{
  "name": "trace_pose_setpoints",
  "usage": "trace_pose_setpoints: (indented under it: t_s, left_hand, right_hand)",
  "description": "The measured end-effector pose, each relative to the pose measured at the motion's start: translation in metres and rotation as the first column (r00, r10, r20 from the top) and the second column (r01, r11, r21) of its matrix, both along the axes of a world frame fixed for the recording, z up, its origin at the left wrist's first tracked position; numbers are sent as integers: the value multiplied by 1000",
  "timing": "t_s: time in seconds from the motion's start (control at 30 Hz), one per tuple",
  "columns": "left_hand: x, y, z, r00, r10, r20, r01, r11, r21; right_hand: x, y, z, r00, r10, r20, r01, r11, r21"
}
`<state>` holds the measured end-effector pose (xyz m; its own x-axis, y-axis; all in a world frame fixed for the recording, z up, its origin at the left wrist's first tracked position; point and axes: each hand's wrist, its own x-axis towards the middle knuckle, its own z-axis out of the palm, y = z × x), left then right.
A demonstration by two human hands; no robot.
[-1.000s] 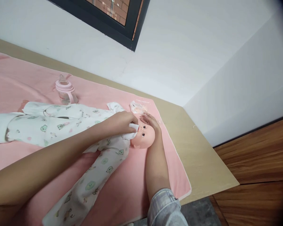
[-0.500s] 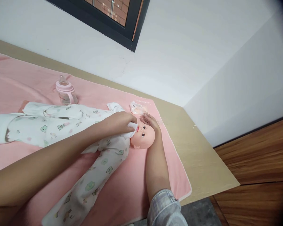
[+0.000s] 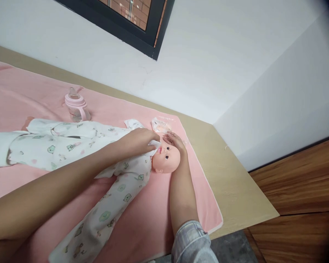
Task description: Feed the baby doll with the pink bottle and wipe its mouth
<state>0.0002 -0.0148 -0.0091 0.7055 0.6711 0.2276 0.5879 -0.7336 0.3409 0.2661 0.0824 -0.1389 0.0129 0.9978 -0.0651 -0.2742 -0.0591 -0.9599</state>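
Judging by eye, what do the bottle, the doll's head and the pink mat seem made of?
Bottle: glossy, transparent body, plastic or glass; the opaque pink collar looks like plastic.
Doll's head: probably vinyl or similar plastic, smooth with a soft sheen.
Pink mat: apparently fabric, matt, with soft creases.

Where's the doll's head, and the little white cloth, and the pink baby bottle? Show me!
Doll's head [image 3: 171, 155]: head camera view, on the forehead.
White cloth [image 3: 155, 144]: head camera view, on the bit sticking out from the fingers.
Baby bottle [image 3: 76, 102]: head camera view, on its pink collar.
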Motion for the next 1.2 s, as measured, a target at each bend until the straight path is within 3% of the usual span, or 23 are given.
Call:
trace_pose_setpoints:
  t_s: [0.23, 0.67, 1.0, 1.2]
  left_hand:
    - [0, 4, -3, 998, -18, 56, 16, 999, 34]
    - [5, 15, -17, 994, 0, 105, -4, 999, 39]
    - [5, 11, -10, 988, 36, 149, -29, 998, -55]
    - [2, 8, -6, 975, -29, 218, 56, 991, -118]
  right_hand:
    - [3, 6, -6, 1000, 8, -12, -8, 1000, -1]
    - [-4, -2, 5, 998, -51, 31, 52, 998, -33]
    - [-7, -7, 10, 998, -64, 12, 64, 997, -39]
    - [-9, -9, 13, 997, -70, 24, 71, 996, -46]
